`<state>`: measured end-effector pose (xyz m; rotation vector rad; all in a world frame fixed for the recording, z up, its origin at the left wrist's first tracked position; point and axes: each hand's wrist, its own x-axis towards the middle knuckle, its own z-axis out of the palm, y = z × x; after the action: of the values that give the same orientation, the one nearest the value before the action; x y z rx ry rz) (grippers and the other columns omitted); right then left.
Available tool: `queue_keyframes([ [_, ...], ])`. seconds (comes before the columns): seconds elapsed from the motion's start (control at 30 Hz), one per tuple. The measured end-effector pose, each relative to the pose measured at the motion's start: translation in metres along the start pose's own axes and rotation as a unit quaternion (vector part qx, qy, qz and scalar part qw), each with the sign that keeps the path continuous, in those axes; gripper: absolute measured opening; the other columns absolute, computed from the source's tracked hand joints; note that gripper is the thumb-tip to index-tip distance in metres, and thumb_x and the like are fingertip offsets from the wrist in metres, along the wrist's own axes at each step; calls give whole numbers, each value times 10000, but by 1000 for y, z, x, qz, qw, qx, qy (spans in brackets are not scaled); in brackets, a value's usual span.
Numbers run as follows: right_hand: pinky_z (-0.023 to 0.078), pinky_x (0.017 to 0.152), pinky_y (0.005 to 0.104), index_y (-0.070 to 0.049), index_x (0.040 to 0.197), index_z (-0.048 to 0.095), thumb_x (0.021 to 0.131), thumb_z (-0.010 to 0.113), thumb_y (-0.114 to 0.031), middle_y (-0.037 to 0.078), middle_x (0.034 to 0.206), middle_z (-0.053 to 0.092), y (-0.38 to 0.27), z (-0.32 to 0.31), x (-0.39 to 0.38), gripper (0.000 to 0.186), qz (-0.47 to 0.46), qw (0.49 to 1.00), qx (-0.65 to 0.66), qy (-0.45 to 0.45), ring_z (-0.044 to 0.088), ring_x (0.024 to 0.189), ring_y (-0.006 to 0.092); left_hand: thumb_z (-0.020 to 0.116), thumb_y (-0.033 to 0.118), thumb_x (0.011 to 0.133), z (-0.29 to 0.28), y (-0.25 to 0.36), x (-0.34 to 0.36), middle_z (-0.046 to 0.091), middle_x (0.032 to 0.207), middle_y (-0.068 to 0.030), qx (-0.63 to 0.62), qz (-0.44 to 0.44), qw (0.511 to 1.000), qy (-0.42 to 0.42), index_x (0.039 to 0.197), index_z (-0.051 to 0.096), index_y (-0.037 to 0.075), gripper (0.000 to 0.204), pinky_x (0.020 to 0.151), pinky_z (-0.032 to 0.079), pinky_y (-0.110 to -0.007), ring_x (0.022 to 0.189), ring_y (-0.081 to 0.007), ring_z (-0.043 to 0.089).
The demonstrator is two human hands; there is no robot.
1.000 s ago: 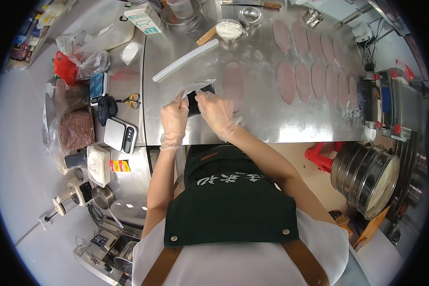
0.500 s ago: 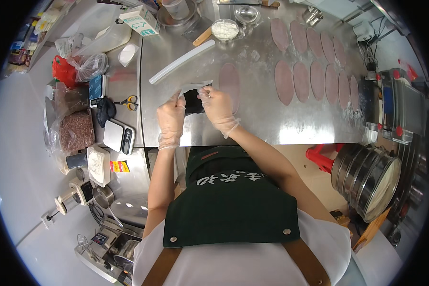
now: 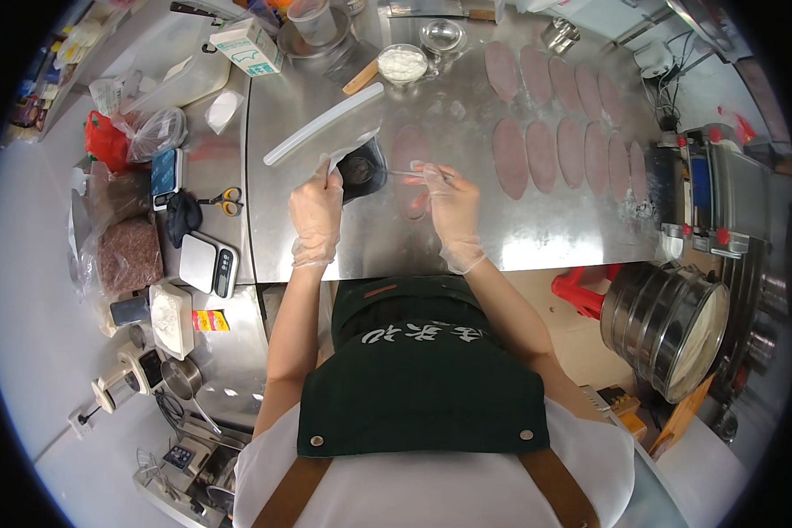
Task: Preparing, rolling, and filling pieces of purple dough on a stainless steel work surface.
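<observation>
My left hand (image 3: 315, 211), in a clear glove, is closed on the left rim of a dark square tub (image 3: 374, 180). Pale clear film (image 3: 358, 143) sticks up along the tub's edge. Thin and light-coloured, a utensil handle (image 3: 402, 172) reaches from the tub to my right hand (image 3: 454, 198), also gloved and closed round it. Whatever is on the utensil's other end is hard to make out. Partly behind this hand lies a flat pinkish oval of dough (image 3: 412, 141) on the steel table (image 3: 378, 242).
Several more dough ovals (image 3: 541, 157) lie in two rows at the right. Beyond the tub are a long white strip (image 3: 324, 125), a bowl of white powder (image 3: 402, 64) and a glass bowl (image 3: 442, 35). Scissors (image 3: 229, 201) and a scale (image 3: 209, 265) stand left; stacked sieves (image 3: 664, 326) stand lower right.
My right hand has let go of the film and moved right, now gripping a thin utensil. The film is pulled back and the tub's dark inside shows.
</observation>
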<state>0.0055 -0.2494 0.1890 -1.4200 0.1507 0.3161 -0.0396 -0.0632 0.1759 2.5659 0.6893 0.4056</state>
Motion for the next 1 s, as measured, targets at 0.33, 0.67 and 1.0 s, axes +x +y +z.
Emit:
queue_keyframes([
  [0.33,440,531,226,36,1060,658,988,567,-210,143,958,717,4,-49,0,272,-88,988,8,124,668,635,153,635,248,869,-9,-30,22,639,716,-225,-6,7,999,33,1056,741,95,265,602,529,-432,650,-380,660],
  [0.67,516,602,261,57,1067,665,969,591,-212,142,915,714,90,-23,41,296,-49,972,-46,226,675,691,144,622,260,882,-27,-45,30,624,739,-250,-59,-30,998,-7,1052,735,81,272,636,511,-438,685,-398,653],
  [1.0,568,633,276,55,1057,683,959,585,-178,159,866,721,90,-3,59,272,-77,937,-247,236,686,687,157,566,283,925,-35,-56,35,623,813,-276,-101,-39,993,-49,1065,683,33,309,680,489,-427,760,-429,633],
])
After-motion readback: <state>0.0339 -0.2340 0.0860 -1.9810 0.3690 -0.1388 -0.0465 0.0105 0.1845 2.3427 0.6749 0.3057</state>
